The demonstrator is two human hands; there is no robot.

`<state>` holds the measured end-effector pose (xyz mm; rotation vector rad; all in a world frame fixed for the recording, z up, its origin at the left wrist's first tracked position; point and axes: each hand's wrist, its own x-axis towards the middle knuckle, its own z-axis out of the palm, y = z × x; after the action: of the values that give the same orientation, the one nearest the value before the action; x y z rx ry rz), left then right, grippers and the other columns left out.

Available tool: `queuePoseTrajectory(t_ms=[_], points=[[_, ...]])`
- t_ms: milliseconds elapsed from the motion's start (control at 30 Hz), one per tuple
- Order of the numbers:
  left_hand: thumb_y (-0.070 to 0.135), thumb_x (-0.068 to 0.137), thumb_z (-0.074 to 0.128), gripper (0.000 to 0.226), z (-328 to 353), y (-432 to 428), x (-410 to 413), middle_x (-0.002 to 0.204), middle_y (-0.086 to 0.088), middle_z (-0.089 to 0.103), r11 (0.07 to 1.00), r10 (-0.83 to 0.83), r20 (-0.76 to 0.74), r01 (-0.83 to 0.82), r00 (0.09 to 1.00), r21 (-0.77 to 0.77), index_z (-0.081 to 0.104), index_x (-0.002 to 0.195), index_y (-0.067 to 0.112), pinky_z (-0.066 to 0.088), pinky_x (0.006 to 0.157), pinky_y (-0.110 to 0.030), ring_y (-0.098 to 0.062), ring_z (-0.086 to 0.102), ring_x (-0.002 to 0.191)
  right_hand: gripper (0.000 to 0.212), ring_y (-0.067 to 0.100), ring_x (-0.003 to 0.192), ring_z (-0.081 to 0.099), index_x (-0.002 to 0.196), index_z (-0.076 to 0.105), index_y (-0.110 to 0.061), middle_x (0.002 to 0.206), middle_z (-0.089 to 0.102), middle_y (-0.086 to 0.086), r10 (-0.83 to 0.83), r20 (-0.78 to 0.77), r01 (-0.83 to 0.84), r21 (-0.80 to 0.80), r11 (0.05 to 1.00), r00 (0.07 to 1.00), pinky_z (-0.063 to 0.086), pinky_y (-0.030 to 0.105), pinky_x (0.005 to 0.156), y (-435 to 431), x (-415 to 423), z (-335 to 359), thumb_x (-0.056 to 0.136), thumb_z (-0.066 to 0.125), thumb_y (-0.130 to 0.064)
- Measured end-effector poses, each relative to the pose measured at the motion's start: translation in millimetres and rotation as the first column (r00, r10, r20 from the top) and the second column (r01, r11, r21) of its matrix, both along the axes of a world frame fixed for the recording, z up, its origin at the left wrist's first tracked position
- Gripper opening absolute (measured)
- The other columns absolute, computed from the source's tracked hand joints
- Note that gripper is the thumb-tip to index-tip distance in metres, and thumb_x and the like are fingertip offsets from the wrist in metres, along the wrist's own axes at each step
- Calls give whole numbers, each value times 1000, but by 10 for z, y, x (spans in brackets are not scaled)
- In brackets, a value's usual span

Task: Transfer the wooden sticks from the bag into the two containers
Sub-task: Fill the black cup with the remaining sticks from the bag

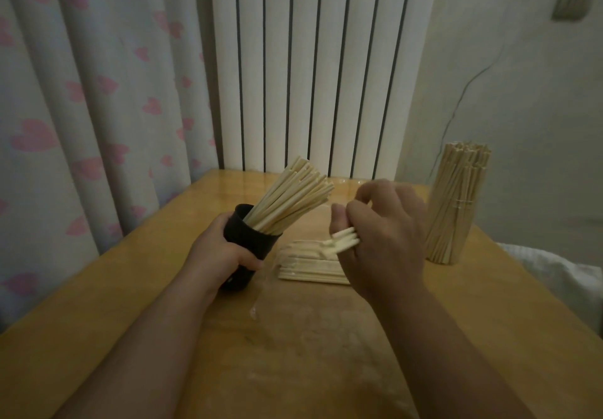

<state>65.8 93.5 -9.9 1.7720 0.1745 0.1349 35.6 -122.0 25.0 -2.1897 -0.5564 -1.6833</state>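
A pale curtain [81, 108] printed with pink hearts and a white radiator [310, 66] stand behind the wooden desk [130, 320]. At the desk's right edge, a tall clear container [453, 209] stands upright, packed full of wooden sticks. Nearer the middle, the left hand [222, 249] grips a black container [248, 242], its fingers curled round the wall, tilting it toward the right; a sheaf of sticks [293, 196] fans out of its mouth. Just beside it, a clear plastic bag [259, 304] lies flat on the desk with a remaining stack of sticks [313, 265] inside. Above that stack, the right hand [381, 236] hovers, its fingers curled, pinching a few sticks [344, 242] whose ends point toward the black container.
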Motion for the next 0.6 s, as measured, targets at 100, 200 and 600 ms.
queuePoseTrajectory(t_ms=[100,200,600], points=[[-11,59,82,87,9,-10,-2,116,1,62,1000,-1,-2,1,1000,11,53,128,33,51,81,-44,-28,56,108,62,17,64,44,72,65,-8,79,53,6,75,4,-75,150,986,997,30,23,52,20,-10,10,106,31,-46],[-11,58,82,84,24,-14,-6,114,3,62,999,-19,-5,19,1000,40,54,123,35,48,78,-40,-27,55,109,52,3,73,42,81,70,-7,88,50,1,216,-10,-202,315,927,976,35,7,59,17,14,-26,101,45,-47],[-12,57,82,83,34,-22,-28,112,5,63,996,-45,-1,45,999,76,55,120,36,50,79,-40,-24,56,106,15,-3,91,52,96,73,-12,94,53,-4,310,183,-357,577,735,933,41,9,79,74,46,67,94,63,-22]])
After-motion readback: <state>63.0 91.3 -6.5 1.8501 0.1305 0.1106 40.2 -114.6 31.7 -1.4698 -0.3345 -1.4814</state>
